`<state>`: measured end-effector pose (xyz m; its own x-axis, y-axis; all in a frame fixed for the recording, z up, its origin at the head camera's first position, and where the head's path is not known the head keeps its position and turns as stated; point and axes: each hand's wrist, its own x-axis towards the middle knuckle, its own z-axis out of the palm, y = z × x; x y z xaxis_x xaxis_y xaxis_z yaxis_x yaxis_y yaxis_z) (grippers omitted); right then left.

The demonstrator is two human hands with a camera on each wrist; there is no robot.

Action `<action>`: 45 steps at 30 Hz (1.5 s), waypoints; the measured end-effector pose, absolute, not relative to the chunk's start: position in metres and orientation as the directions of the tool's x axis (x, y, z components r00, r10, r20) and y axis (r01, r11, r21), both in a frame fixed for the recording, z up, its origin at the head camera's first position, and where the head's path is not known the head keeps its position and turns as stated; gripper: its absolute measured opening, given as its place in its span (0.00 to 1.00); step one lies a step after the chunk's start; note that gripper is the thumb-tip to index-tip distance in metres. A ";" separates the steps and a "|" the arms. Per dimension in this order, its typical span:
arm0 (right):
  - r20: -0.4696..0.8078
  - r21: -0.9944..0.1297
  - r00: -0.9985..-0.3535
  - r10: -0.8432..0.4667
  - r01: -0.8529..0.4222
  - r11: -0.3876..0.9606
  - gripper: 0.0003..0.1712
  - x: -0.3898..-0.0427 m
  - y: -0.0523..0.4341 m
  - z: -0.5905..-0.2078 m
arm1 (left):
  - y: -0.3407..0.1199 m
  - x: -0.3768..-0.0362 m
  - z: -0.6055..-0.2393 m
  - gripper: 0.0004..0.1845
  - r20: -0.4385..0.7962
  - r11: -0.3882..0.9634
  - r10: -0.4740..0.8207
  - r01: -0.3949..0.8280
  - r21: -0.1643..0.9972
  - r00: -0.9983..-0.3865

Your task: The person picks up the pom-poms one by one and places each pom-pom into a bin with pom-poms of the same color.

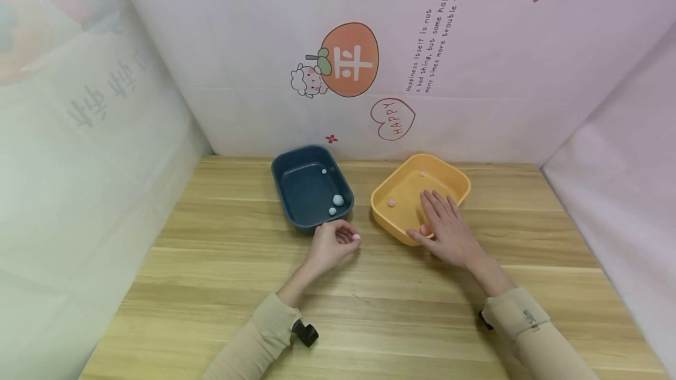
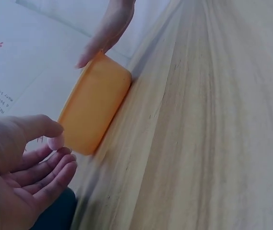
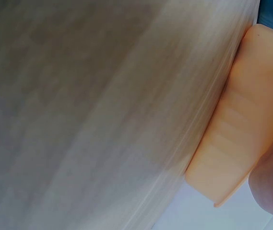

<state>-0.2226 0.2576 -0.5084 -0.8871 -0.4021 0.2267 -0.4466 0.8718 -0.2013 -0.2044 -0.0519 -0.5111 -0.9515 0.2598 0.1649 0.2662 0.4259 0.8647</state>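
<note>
My left hand [image 1: 326, 248] pinches a small pale pink ball [image 1: 356, 237] between thumb and fingertips, just in front of the dark blue tray. In the left wrist view, the pink ball [image 2: 55, 142] shows under the index fingertip. My right hand [image 1: 451, 238] reaches over the near right side of the yellow tray [image 1: 404, 183], palm down with fingers extended. A larger pink ball [image 1: 425, 229] lies beside its thumb; whether they touch I cannot tell. Two smaller pink balls, one near [image 1: 392, 203] and one far [image 1: 422, 174], sit in this tray.
The dark blue tray [image 1: 303, 192] stands to the left, holding three pale blue balls, the biggest [image 1: 338, 200] near its right side. Both trays stand on a wooden table [image 1: 369, 309] before a printed white cloth [image 1: 237, 75]. More cloth hangs on either side.
</note>
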 end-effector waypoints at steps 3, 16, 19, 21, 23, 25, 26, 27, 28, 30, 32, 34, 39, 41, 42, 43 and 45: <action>0.227 -0.201 -0.887 -0.402 -0.446 0.872 0.55 -0.223 0.258 -0.508 | -0.052 -0.205 -0.509 0.04 0.181 0.405 0.271 0.282 0.870 -0.945; 0.221 -0.200 -0.890 -0.399 -0.442 0.875 0.55 -0.222 0.257 -0.507 | -0.035 -0.211 -0.487 0.05 0.219 0.319 0.275 0.303 0.898 -0.936; 0.220 -0.201 -0.890 -0.400 -0.442 0.874 0.55 -0.221 0.257 -0.507 | -0.029 -0.214 -0.486 0.05 0.217 0.311 0.286 0.304 0.900 -0.933; 0.219 -0.199 -0.890 -0.399 -0.441 0.875 0.55 -0.221 0.257 -0.507 | -0.025 -0.216 -0.485 0.05 0.218 0.308 0.295 0.308 0.900 -0.930; 0.220 -0.196 -0.890 -0.399 -0.441 0.876 0.55 -0.220 0.257 -0.507 | -0.021 -0.217 -0.483 0.05 0.220 0.305 0.301 0.312 0.900 -0.928; 0.221 -0.197 -0.891 -0.397 -0.439 0.876 0.55 -0.219 0.256 -0.507 | -0.017 -0.220 -0.480 0.05 0.226 0.297 0.306 0.318 0.900 -0.925; 0.223 -0.197 -0.891 -0.397 -0.440 0.876 0.55 -0.220 0.256 -0.507 | -0.015 -0.221 -0.479 0.05 0.231 0.294 0.308 0.323 0.900 -0.923; 0.224 -0.199 -0.891 -0.395 -0.439 0.876 0.55 -0.220 0.256 -0.507 | -0.013 -0.223 -0.478 0.05 0.238 0.291 0.310 0.329 0.898 -0.921; 0.227 -0.199 -0.890 -0.396 -0.440 0.876 0.55 -0.220 0.256 -0.507 | -0.011 -0.224 -0.476 0.05 0.245 0.286 0.311 0.337 0.897 -0.918; 0.228 -0.200 -0.889 -0.397 -0.441 0.875 0.55 -0.221 0.256 -0.506 | -0.007 -0.229 -0.475 0.05 0.260 0.277 0.316 0.350 0.895 -0.913; 0.232 -0.198 -0.887 -0.399 -0.444 0.874 0.55 -0.222 0.257 -0.506 | -0.004 -0.232 -0.474 0.06 0.268 0.273 0.317 0.358 0.893 -0.910; 0.231 -0.196 -0.886 -0.402 -0.447 0.873 0.55 -0.223 0.258 -0.506 | -0.001 -0.236 -0.474 0.07 0.272 0.266 0.320 0.361 0.894 -0.908; 0.238 -0.197 -0.884 -0.403 -0.450 0.871 0.55 -0.223 0.259 -0.506 | 0.009 -0.247 -0.476 0.08 0.299 0.260 0.323 0.388 0.884 -0.898; 0.242 -0.199 -0.883 -0.401 -0.450 0.871 0.55 -0.223 0.259 -0.506 | 0.014 -0.251 -0.477 0.07 0.312 0.272 0.326 0.405 0.873 -0.892; 0.242 -0.200 -0.883 -0.401 -0.450 0.870 0.55 -0.223 0.259 -0.507 | 0.016 -0.252 -0.477 0.07 0.315 0.280 0.330 0.411 0.867 -0.890; 0.243 -0.202 -0.883 -0.401 -0.450 0.870 0.55 -0.222 0.259 -0.507 | 0.018 -0.254 -0.478 0.06 0.321 0.289 0.336 0.421 0.860 -0.886; 0.242 -0.204 -0.884 -0.401 -0.450 0.869 0.55 -0.222 0.259 -0.507 | 0.022 -0.256 -0.478 0.06 0.334 0.310 0.357 0.448 0.839 -0.872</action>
